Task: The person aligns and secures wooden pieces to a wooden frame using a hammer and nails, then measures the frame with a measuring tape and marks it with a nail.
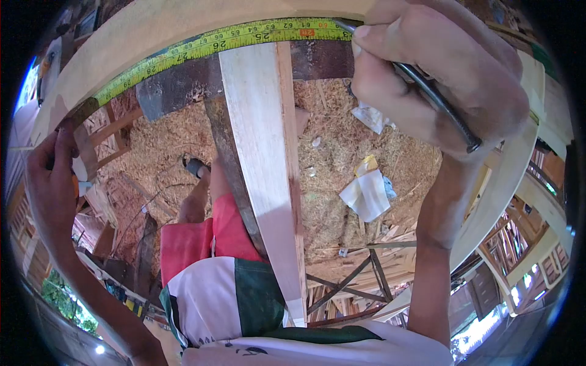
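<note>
A yellow tape measure (244, 35) lies stretched along the edge of a pale wooden board (183, 21) that runs across the top of the view. At the far left my left hand (54, 168) is closed on the tape's end, thumb near the board's edge; a bit of orange shows beside the fingers. My right hand (439, 73) grips a long dark nail (436, 100), slanted, with its head at lower right. The nail's point touches or nearly touches the tape near the 60 mark. Part of the tape is hidden behind my right hand.
A light plank (259, 152) runs from under the tape towards my body, beside a dark beam (235, 165). Wood shavings (329, 183) cover the floor, with scraps of paper (366, 195) on it. Wooden frames (531, 232) and offcuts stand at the right.
</note>
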`<state>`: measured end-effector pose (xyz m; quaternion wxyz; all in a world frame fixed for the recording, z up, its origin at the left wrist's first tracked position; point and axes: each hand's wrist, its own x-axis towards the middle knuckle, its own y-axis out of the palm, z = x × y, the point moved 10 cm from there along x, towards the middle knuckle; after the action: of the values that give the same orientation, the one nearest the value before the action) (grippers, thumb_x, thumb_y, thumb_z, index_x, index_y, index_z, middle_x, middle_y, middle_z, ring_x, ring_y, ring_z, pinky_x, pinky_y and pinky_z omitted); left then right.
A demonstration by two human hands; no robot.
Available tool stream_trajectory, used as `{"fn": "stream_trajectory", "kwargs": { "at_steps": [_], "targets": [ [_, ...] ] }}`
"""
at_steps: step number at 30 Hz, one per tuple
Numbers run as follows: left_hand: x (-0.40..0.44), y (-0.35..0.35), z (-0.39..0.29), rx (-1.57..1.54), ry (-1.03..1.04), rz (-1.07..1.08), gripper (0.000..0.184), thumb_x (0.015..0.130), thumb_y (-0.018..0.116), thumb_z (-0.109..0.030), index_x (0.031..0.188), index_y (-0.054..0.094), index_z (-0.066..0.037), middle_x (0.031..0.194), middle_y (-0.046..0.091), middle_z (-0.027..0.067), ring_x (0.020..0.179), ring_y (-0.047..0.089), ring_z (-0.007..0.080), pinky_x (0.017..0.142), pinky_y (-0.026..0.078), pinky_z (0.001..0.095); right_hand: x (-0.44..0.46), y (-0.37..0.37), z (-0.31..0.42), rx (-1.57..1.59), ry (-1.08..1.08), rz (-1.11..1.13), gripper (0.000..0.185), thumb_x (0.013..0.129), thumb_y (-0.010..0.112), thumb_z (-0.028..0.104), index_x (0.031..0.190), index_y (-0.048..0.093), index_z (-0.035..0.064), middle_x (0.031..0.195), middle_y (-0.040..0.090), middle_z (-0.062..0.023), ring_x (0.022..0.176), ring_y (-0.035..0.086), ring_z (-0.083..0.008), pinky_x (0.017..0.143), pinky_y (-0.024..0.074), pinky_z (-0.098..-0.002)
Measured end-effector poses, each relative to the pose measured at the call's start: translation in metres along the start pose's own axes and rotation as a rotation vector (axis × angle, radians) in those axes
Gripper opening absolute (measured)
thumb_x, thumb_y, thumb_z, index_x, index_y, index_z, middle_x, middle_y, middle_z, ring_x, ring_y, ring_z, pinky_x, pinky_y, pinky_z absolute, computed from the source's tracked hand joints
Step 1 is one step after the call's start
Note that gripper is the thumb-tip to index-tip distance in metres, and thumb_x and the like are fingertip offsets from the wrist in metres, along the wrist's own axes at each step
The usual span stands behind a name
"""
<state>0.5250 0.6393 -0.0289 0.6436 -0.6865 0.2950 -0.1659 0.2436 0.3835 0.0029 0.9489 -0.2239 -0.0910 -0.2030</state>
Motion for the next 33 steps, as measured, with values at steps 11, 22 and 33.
{"fn": "stream_trajectory", "kwargs": {
  "at_steps": [11,22,33],
  "targets": [
    [0.000,-0.002,-0.002,0.071,-0.028,0.044,0.042,0.098,0.058,-0.040,0.098,0.070,0.001,0.078,0.064,0.0075,0.075,0.057,0.0154,0.076,0.045,0.0333,-0.001,0.003,0.027,-0.183,-0.461,0.003,0.004,0.076,0.061,-0.008,0.078,0.058,-0.0068,0.065,0.045,-0.0051,0.046,0.037,-0.0064,0.041,0.0245,-0.0206],
    [0.003,0.004,0.001,0.087,-0.027,0.115,0.044,0.099,0.058,-0.039,0.105,0.071,0.002,0.079,0.066,0.0072,0.073,0.057,0.0134,0.074,0.046,0.0324,-0.003,0.008,0.004,-0.118,-0.319,0.005,0.010,0.072,0.066,-0.002,0.077,0.059,-0.0064,0.063,0.046,-0.0050,0.047,0.039,-0.0065,0.040,0.0262,-0.0220],
    [0.001,0.002,0.005,-0.008,-0.026,0.034,0.044,0.098,0.060,-0.039,0.104,0.071,0.003,0.078,0.065,0.0069,0.073,0.056,0.0117,0.072,0.045,0.0307,0.001,0.011,-0.016,0.689,0.100,0.193,0.018,0.096,0.059,0.005,0.103,0.055,-0.0108,0.067,0.057,-0.0096,0.050,0.051,-0.0086,0.040,0.0333,-0.0228]
  ]
}}
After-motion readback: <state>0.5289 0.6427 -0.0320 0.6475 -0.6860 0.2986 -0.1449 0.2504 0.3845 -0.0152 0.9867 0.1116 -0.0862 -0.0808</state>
